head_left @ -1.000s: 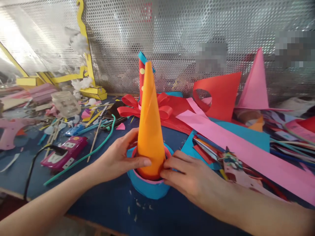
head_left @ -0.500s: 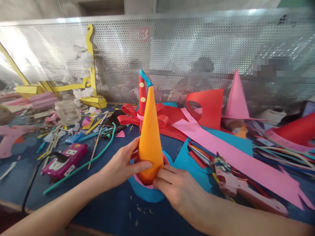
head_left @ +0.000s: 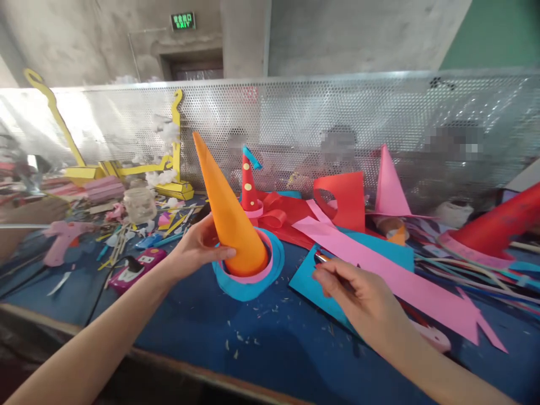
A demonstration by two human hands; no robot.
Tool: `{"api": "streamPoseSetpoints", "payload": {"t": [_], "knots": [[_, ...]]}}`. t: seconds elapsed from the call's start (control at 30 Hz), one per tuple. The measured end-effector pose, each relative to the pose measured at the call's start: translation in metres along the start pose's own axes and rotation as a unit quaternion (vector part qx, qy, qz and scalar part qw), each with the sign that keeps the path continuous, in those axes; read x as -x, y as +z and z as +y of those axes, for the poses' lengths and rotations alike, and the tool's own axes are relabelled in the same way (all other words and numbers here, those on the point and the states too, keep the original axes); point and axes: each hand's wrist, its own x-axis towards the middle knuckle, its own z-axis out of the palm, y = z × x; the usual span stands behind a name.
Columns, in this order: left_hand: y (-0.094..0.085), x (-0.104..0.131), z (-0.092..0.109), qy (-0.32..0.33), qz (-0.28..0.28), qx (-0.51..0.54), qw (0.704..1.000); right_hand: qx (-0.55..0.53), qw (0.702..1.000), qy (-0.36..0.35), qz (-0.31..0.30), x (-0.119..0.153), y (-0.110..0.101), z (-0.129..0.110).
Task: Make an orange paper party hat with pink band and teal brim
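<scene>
My left hand [head_left: 192,247] grips the lower part of an orange paper cone [head_left: 232,219], thumb on its front. The cone leans left, its base inside a pink band [head_left: 269,260] on a flat blue brim [head_left: 244,291] that rests on the table. My right hand [head_left: 363,295] is apart from the cone, closed around a slim pen-like tool [head_left: 320,257] whose shiny tip pokes out past the fingers. Most of the tool is hidden in the hand. Beneath that hand lies a blue paper sheet [head_left: 310,281].
A long pink strip [head_left: 400,273] and a glue gun [head_left: 432,336] lie at right. Behind are a dotted red cone [head_left: 248,185], a pink cone hat [head_left: 392,188] and a perforated metal screen [head_left: 287,112]. At left are a magenta power strip [head_left: 145,260], another glue gun [head_left: 63,236] and a blurred hand [head_left: 37,214].
The orange cone has tipped from upright to leaning left, with my left hand still on it. My right hand has left the cone's base, moved right and taken hold of the slim tool.
</scene>
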Motion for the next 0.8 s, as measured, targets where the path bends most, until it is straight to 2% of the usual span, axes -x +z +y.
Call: {"api": "streamPoseSetpoints", "payload": {"t": [0.07, 0.1, 0.2, 0.27, 0.3, 0.4, 0.5, 0.57, 0.63, 0.7, 0.73, 0.77, 0.8], "knots": [[0.002, 0.001, 0.006, 0.012, -0.013, 0.01, 1.0, -0.133, 0.986, 0.099, 0.001, 0.001, 0.003, 0.002], [0.005, 0.001, 0.008, 0.016, -0.021, 0.012, 1.0, -0.21, 0.966, 0.147, 0.0, 0.002, 0.007, 0.001], [0.017, 0.003, 0.015, 0.03, -0.052, 0.01, 0.998, -0.421, 0.869, 0.255, -0.043, 0.001, 0.021, -0.007], [0.025, 0.003, 0.02, 0.04, -0.073, 0.007, 0.997, -0.509, 0.814, 0.268, -0.079, 0.0, 0.029, -0.014], [0.028, 0.003, 0.022, 0.044, -0.08, 0.004, 0.996, -0.535, 0.797, 0.266, -0.093, 0.0, 0.032, -0.017], [0.036, 0.003, 0.028, 0.053, -0.095, -0.017, 0.994, -0.57, 0.772, 0.263, -0.099, 0.0, 0.039, -0.02], [0.04, 0.004, 0.031, 0.073, -0.088, -0.032, 0.993, -0.591, 0.76, 0.262, -0.076, 0.001, 0.043, -0.018], [0.042, 0.007, 0.03, 0.093, -0.016, -0.001, 0.996, -0.606, 0.752, 0.253, -0.067, 0.002, 0.042, -0.016], [0.043, 0.013, 0.025, 0.09, 0.138, 0.055, 0.985, -0.618, 0.743, 0.247, -0.062, 0.003, 0.041, -0.013], [0.045, 0.02, 0.014, 0.018, 0.285, 0.116, 0.951, -0.627, 0.736, 0.25, -0.055, 0.003, 0.039, -0.012], [0.046, 0.023, 0.008, -0.046, 0.316, 0.152, 0.935, -0.63, 0.732, 0.253, -0.051, 0.003, 0.039, -0.012], [0.048, 0.027, 0.002, -0.123, 0.309, 0.194, 0.923, -0.633, 0.729, 0.256, -0.048, 0.002, 0.039, -0.011], [0.05, 0.03, -0.004, -0.196, 0.28, 0.237, 0.91, -0.636, 0.726, 0.259, -0.045, 0.002, 0.04, -0.011]]}}
